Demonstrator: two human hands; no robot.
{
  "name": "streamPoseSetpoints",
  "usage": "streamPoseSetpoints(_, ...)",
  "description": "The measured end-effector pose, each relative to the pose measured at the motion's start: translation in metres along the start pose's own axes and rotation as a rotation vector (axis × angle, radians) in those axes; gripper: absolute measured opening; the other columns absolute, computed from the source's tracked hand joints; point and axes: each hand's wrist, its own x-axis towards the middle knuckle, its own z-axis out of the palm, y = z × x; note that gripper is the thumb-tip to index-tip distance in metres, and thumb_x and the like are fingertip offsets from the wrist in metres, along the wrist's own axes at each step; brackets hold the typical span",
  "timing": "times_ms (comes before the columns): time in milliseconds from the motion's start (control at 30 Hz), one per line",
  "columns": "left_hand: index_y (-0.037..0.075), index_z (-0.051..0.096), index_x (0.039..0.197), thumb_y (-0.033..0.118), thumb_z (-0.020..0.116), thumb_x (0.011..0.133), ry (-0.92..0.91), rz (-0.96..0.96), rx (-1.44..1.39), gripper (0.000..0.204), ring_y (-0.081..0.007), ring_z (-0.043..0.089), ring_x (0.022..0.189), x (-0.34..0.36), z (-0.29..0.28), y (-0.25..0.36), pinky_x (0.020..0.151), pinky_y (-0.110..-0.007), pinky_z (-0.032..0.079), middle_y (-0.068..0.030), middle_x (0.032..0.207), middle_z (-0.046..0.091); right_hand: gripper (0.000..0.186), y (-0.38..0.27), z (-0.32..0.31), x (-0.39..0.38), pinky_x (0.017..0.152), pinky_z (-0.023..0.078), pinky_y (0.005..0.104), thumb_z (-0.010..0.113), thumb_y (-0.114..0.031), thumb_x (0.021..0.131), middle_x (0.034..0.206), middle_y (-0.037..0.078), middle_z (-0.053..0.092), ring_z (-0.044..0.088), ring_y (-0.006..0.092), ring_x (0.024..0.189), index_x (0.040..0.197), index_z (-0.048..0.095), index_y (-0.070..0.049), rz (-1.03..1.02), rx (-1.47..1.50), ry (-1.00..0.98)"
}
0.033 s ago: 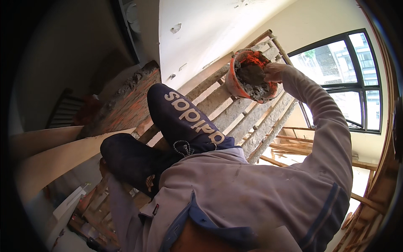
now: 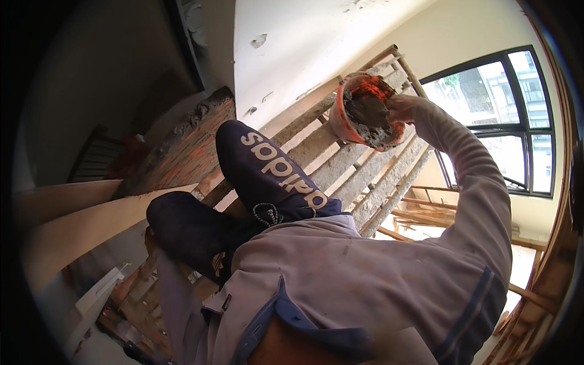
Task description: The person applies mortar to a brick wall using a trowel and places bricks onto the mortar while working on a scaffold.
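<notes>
Building site: scaffold planks, brick wall

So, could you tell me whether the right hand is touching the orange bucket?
Touching: in the head view the right hand rests on the rim of the orange bucket of grey mortar, with no gap visible.

A half-built red brick wall with a rough mortar top runs through the left middle of the frame. Mortar-crusted wooden planks of a scaffold platform cross the centre diagonally toward the upper right. A dark-framed window fills the right edge, bright with daylight. Loose timber pieces lie below it, and a white wall occupies the top centre.
</notes>
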Motion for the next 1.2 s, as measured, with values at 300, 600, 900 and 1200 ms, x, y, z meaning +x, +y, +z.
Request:
streamPoseSetpoints(300, 0.008, 0.061, 0.114, 0.017, 0.056, 0.088, 0.097, -0.035, 0.062, 0.027, -0.0203, 0.065, 0.097, -0.008, 0.010, 0.030, 0.080, -0.033, 0.051, -0.0085, 0.104, 0.068, 0.019, 0.031, 0.028, -0.066, 0.036, 0.039, 0.0268, 0.070, -0.008, 0.077, 0.060, 0.004, 0.056, 0.051, 0.0114, 0.044, 0.093, 0.065, 0.001, 0.056, 0.716, -0.063)
streamPoseSetpoints(600, 0.013, 0.062, 0.113, 0.022, 0.060, 0.086, 0.089, -0.087, 0.088, 0.028, -0.0221, 0.066, 0.098, -0.017, 0.007, 0.041, 0.079, -0.034, 0.051, -0.0079, 0.103, 0.070, 0.027, 0.060, 0.070, -0.108, 0.039, 0.038, 0.0235, 0.069, -0.004, 0.073, 0.061, 0.001, 0.051, 0.046, 0.0094, 0.043, 0.099, 0.062, 0.002, 0.007, 1.188, 0.170)
streamPoseSetpoints(900, 0.017, 0.065, 0.108, 0.035, 0.067, 0.079, 0.081, -0.108, -0.033, 0.035, -0.0227, 0.066, 0.102, -0.009, 0.017, 0.005, 0.083, -0.035, 0.051, -0.0077, 0.105, 0.070, 0.027, -0.089, 0.022, -0.077, 0.041, 0.040, 0.0206, 0.069, -0.013, 0.081, 0.063, 0.000, 0.053, 0.050, 0.0064, 0.049, 0.101, 0.059, 0.001, -0.269, 1.175, 0.293)
streamPoseSetpoints(1200, 0.014, 0.064, 0.109, 0.037, 0.066, 0.084, 0.190, -0.272, 0.103, 0.034, -0.0223, 0.063, 0.108, -0.032, 0.022, 0.086, 0.090, -0.037, 0.049, -0.0065, 0.114, 0.067, 0.018, -0.264, 0.024, 0.138, 0.047, 0.039, 0.0257, 0.060, -0.023, 0.089, 0.064, 0.000, 0.049, 0.046, 0.0105, 0.052, 0.083, 0.056, -0.007, -0.273, 1.165, -0.123)
